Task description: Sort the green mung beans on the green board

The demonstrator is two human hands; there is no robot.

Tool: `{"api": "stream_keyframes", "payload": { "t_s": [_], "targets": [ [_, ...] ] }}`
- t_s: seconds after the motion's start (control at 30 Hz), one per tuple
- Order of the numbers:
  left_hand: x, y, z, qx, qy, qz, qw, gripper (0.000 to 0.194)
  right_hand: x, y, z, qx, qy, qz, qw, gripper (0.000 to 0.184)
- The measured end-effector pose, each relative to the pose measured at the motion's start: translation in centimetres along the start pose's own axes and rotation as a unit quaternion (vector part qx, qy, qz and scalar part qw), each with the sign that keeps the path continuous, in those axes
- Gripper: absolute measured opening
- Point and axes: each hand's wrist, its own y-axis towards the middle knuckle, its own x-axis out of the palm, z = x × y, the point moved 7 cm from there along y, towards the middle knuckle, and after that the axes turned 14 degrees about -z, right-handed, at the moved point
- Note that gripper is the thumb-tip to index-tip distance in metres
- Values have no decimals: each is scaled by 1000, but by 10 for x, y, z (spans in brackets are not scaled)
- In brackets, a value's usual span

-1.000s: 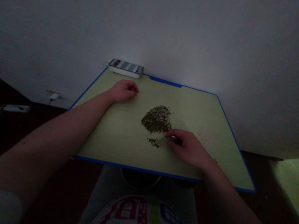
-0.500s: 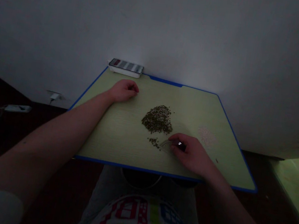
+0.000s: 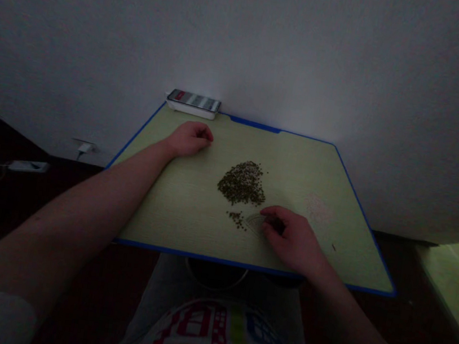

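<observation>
Dim wall point(image 3: 272, 52) at 12 o'clock of the blue-edged table point(image 3: 189, 212); dark pile point(image 3: 242, 184) near centre, pale grains point(image 3: 319, 208) at 3. Left hand point(image 3: 189, 139), at 10, curls loosely, contents hidden; right hand point(image 3: 292, 238), at 4, pinches a blurred, half-hidden curved tool point(image 3: 254, 221).

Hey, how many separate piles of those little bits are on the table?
3: a big dark pile near the middle, a small dark cluster on its near side, and a faint pale patch to the right. The right hand may hide more.

Two hands point(image 3: 191, 139), two dark clusters point(image 3: 243, 183)
</observation>
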Motion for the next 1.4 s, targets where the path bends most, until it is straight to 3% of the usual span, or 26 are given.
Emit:
{"api": "stream_keyframes", "payload": {
  "t_s": [0.7,1.07,1.4],
  "targets": [
    [0,1,-3,-4,-12,1,1000,18,7,-6,-11,-14,-5,-1,1000,22],
    [0,-1,0,-3,13,4,1000,19,-3,-6,0,26,-17,46,998,21],
    [1,0,0,2,-21,1,1000,18,2,1,-6,-8,5,14,1000,22]
  ]
}}
